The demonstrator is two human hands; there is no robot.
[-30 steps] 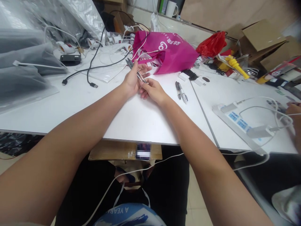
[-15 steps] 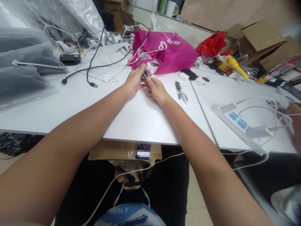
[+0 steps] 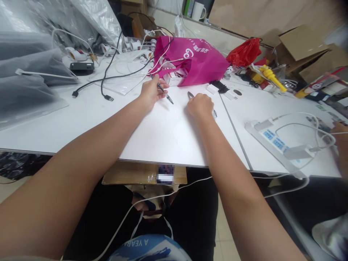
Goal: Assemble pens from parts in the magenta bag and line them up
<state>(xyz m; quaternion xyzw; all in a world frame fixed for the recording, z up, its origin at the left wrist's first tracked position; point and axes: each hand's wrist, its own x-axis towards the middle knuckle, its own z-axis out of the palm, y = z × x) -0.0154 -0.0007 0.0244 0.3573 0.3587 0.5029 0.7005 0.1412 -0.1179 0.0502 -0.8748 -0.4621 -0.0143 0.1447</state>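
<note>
My left hand [image 3: 152,92] holds a slim dark pen [image 3: 166,95] between thumb and fingers, its point angled down to the right just over the white table [image 3: 163,134]. My right hand [image 3: 200,105] is closed in a fist, knuckles up, to the right of it. The grey end of a second pen [image 3: 190,94] juts out at the left of this fist; the rest is hidden. Under the right wrist, the tip of a light pen [image 3: 215,113] shows on the table. The hand covers most of what lies there.
Behind my hands lies a pink bag [image 3: 206,61] with small boxes in its mouth. Black cables [image 3: 106,78] and grey plastic bags [image 3: 29,87] are at the left. At the right are a power strip [image 3: 274,141], a red bag [image 3: 244,52] and another person's hand [image 3: 339,127].
My hands have moved apart. The right hand has gone right with a pen, over the pens lying on the table. The left hand has shifted slightly left, keeping its pen.
</note>
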